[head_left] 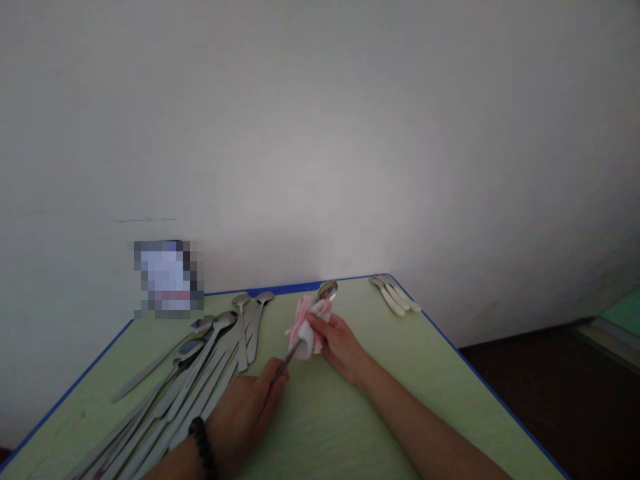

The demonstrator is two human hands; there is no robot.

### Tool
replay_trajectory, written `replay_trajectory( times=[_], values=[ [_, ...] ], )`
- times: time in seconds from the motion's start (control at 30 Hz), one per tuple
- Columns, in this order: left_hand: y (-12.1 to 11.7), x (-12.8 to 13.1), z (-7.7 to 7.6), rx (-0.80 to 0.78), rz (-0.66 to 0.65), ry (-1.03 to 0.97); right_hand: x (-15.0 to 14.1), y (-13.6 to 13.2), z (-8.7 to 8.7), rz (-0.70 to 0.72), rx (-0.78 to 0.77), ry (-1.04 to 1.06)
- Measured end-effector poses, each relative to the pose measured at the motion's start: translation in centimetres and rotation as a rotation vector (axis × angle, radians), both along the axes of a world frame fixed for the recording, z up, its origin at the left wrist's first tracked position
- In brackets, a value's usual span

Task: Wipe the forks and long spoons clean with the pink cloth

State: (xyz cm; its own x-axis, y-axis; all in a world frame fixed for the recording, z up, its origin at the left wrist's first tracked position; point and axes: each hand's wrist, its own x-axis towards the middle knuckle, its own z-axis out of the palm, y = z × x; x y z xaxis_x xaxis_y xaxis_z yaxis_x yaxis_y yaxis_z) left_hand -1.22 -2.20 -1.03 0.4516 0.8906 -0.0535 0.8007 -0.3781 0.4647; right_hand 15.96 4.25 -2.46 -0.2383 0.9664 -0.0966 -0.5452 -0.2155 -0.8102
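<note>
A metal spoon is held above the table, its bowl pointing away from me. My left hand, with a dark beaded bracelet on the wrist, is closed round the end of its handle. A pink and white cloth is wrapped about the upper handle, just below the bowl. My right hand pinches this cloth round the spoon, so the part of the handle inside is hidden. To the left of my hands lies a pile of long-handled metal cutlery, several spoons among it.
The light green table has a blue edge and stands against a pale wall. Several white-handled pieces of cutlery lie at its far right corner. At the far left corner, a blurred-out upright object leans by the wall.
</note>
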Motion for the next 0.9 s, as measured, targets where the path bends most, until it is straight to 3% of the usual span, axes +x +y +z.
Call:
replay_trajectory(
  times=[0.1, 0.27, 0.33, 0.47, 0.67, 0.9],
  values=[
    [0.1, 0.0, 0.3, -0.019, -0.004, -0.034, -0.1, 0.2, -0.1, -0.037, 0.003, 0.052],
    [-0.1, 0.2, 0.9, -0.037, -0.039, -0.039, 0.5, 1.1, 0.5, -0.379, -0.026, 0.315],
    [-0.2, 0.3, 1.1, -0.036, -0.041, -0.054, 0.7, 1.2, 1.0, -0.436, -0.024, 0.386],
    [-0.3, 0.2, 1.3, -0.040, 0.006, -0.088, 0.5, 1.0, 1.2, -0.362, 0.033, 0.367],
    [-0.4, 0.2, 1.2, -0.053, 0.047, -0.084, -0.1, 1.3, -0.1, -0.363, 0.049, 0.171],
    [-0.3, 0.3, 1.4, -0.078, 0.082, -0.121, 0.8, 0.8, 0.6, -0.202, 0.033, 0.325]
  ],
)
